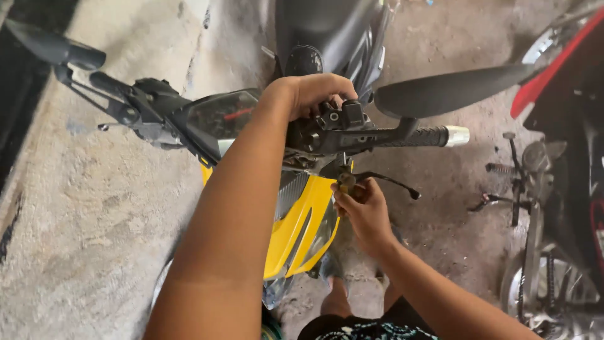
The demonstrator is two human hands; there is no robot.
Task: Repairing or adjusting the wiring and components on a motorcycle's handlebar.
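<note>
A yellow motorcycle (302,220) stands in front of me, its handlebar (377,137) crossing the view. My left hand (311,93) reaches over the dashboard (220,114) and is closed on the black control housing (343,116) at the inner end of the grip. My right hand (363,213) is below the bar. Its fingers pinch a small brass-coloured fitting (345,181) at the base of the black brake lever (393,181). The rubber grip (418,136) ends in a silver bar end (457,135).
A black mirror (450,91) sticks out above the grip, another mirror (53,47) at far left. A second motorcycle with red bodywork (557,60) and a spoked wheel (547,293) stands close on the right. Rough concrete floor (82,208) lies all around.
</note>
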